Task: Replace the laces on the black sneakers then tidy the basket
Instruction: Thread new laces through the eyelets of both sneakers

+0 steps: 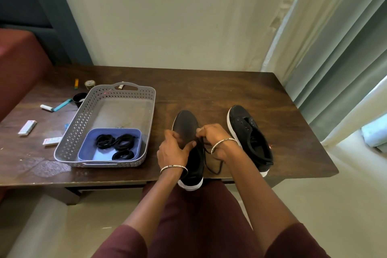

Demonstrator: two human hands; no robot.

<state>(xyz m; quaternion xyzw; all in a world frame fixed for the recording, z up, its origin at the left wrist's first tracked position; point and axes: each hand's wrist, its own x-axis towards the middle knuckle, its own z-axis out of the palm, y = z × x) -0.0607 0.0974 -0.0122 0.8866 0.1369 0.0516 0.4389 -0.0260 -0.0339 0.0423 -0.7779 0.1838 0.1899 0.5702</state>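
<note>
Both forearms are reaching forward over the near edge of the counter (209,90), wrists bent down above the near sneaker (187,123). It is sitting at that edge, heel overhanging. The left hand (173,150) is gripping the sneaker's upper, its thumb lying across it. The right hand (216,138) is pinching the black lace (218,172) in curled fingers (206,131), the slack looping toward the near edge. The hands are hiding the eyelets. The other sneaker (249,138) is lying untouched toward the right edge.
</note>
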